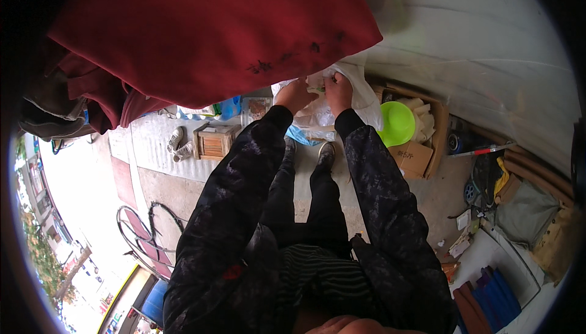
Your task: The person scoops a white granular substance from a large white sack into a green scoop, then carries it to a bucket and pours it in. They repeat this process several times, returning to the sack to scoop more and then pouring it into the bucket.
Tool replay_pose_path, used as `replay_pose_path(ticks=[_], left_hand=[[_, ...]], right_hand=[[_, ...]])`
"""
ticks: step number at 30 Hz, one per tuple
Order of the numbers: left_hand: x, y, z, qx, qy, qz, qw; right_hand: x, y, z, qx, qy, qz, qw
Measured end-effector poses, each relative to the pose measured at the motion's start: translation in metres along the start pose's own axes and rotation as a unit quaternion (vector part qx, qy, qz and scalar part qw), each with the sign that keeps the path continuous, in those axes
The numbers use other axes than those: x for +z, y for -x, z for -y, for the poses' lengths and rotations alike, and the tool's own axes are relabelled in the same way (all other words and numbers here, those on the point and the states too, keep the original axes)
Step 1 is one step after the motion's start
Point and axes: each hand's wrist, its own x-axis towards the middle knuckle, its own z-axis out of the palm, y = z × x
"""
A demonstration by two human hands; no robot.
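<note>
Both of my arms reach forward to a translucent white plastic bag (366, 100). My left hand (295, 96) is at the bag's left side, its fingers curled near the opening; whether they grip the film does not show clearly. Across from it, my right hand (339, 92) has its fingers bent at the bag's right side, and its hold is unclear too. Something small and green shows between the hands. A light blue plastic bag (302, 136) lies under the white one. Dark red cloth (219, 27) hangs over the far side and partly hides the white bag's top.
A bright green plastic bowl (397, 123) rests at a cardboard box (438, 137) on the right. Left of my feet are a small wooden crate (213, 145) and a pair of shoes (179, 145). A black hose or cable (151, 224) lies coiled at lower left; folded cloths (496, 295) lie lower right.
</note>
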Motion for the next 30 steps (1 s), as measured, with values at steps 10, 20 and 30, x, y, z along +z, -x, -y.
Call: replay_pose_path(ticks=[10, 20, 30], left_hand=[[-0.003, 0.008, -0.009, -0.047, -0.01, 0.03, 0.998], [0.0, 0.013, 0.003, -0.115, 0.175, 0.106, 0.972], [-0.005, 0.014, 0.008, -0.065, 0.15, 0.124, 0.979]], right_hand=[[-0.001, -0.005, -0.012, 0.077, -0.074, 0.031, 0.994], [-0.014, 0.033, 0.007, 0.276, -0.371, 0.099, 0.881], [-0.003, 0.064, 0.009, 0.378, -0.542, 0.159, 0.733]])
